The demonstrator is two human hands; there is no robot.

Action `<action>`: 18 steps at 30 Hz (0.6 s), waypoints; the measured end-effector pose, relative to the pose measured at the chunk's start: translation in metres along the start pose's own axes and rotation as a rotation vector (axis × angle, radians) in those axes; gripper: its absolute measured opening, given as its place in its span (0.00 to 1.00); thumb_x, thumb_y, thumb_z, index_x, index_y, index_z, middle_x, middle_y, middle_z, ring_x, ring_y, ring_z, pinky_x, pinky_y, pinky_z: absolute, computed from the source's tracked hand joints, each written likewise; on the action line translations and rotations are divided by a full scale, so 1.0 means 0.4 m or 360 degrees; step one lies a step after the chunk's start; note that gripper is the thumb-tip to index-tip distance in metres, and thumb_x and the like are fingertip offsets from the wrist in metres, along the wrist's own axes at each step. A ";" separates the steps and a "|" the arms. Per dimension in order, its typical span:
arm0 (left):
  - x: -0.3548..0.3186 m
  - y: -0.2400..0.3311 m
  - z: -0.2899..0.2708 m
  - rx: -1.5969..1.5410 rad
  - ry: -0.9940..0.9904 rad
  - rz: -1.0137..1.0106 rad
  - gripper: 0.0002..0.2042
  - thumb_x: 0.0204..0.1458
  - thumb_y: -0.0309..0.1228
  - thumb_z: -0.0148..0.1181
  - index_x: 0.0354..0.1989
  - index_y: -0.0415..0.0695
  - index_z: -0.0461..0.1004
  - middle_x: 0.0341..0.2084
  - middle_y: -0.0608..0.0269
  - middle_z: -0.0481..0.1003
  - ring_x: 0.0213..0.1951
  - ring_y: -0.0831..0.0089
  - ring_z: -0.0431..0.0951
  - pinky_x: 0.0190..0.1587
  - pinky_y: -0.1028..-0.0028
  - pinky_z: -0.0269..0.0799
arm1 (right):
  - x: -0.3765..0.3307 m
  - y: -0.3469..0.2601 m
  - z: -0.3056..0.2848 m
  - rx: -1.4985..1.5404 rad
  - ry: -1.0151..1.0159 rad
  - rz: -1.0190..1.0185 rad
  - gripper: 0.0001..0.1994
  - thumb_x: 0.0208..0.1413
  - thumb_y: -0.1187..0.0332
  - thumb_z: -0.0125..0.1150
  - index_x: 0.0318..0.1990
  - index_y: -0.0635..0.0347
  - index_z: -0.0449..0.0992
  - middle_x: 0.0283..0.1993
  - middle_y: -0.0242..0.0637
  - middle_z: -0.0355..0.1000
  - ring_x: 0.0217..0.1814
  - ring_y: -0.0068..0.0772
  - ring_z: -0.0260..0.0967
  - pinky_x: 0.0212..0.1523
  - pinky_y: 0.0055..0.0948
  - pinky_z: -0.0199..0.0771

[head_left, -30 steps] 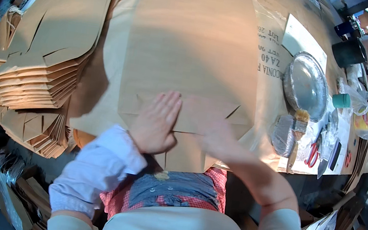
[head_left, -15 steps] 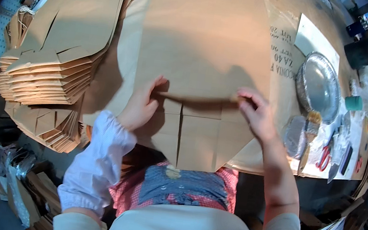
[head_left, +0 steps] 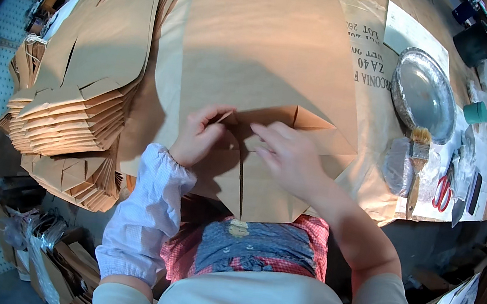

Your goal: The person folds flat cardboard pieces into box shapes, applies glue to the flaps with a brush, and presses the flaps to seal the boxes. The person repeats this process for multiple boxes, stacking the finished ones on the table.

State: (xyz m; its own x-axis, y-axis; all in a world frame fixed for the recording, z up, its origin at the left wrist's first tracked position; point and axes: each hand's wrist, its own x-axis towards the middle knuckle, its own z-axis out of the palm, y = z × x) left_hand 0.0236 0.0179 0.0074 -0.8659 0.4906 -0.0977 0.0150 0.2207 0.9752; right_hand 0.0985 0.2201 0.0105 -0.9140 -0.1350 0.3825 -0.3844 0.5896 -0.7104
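Note:
A large brown paper bag (head_left: 259,47) lies flat in front of me, its folded bottom end toward my body. At that end the bottom panels are partly raised, and a flap (head_left: 314,122) stands up on the right side. My left hand (head_left: 200,138) pinches the left part of the raised paper between thumb and fingers. Over the middle of the fold, my right hand (head_left: 289,159) reaches leftward, thumb and forefinger apart, with nothing seen between them. Its fingertips are close to the dark opening of the fold; whether they touch the paper I cannot tell.
To the left lies a thick stack of brown paper bags (head_left: 109,37) with folded ends. On the right are a round foil-like pan (head_left: 425,97), a brush (head_left: 417,168), red-handled scissors (head_left: 442,193), a teal cap (head_left: 475,112) and a white sheet (head_left: 415,36). The table's front edge runs close to my body.
My right hand has moved left from the fold's right end to its middle, leaving the paper there. The right flap now stands up. My left hand still grips the left side.

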 end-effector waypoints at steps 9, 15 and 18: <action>0.193 -0.075 0.037 0.1055 0.0153 0.0213 0.09 0.43 0.16 0.49 0.34 0.35 0.72 0.23 0.58 0.74 0.28 0.67 0.73 0.33 0.69 0.70 | 0.025 -0.034 0.159 -0.0103 -0.0045 0.0027 0.08 0.43 0.68 0.63 0.23 0.58 0.68 0.23 0.39 0.68 0.28 0.43 0.70 0.28 0.41 0.70; 0.178 -0.016 -0.033 0.0479 -0.0174 -0.0319 0.12 0.41 0.24 0.67 0.33 0.38 0.71 0.21 0.66 0.69 0.28 0.76 0.70 0.29 0.76 0.68 | 0.196 -0.013 -0.040 -0.0819 -0.0056 -0.0680 0.08 0.40 0.68 0.64 0.30 0.58 0.75 0.29 0.34 0.69 0.36 0.38 0.70 0.30 0.37 0.72; 0.226 -0.066 -0.030 0.0507 -0.0169 -0.0181 0.13 0.40 0.30 0.70 0.30 0.38 0.72 0.24 0.57 0.74 0.29 0.66 0.74 0.32 0.68 0.70 | 0.216 0.032 -0.063 -0.0692 -0.0964 -0.0659 0.10 0.40 0.67 0.65 0.30 0.59 0.76 0.35 0.39 0.71 0.40 0.40 0.70 0.33 0.39 0.73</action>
State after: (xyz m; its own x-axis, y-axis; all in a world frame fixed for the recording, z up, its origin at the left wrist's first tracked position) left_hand -0.0608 0.0464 -0.0248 -0.8145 0.5288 -0.2388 0.0909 0.5228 0.8476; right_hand 0.0178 0.2359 0.0492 -0.6700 -0.7367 0.0914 -0.7321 0.6354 -0.2455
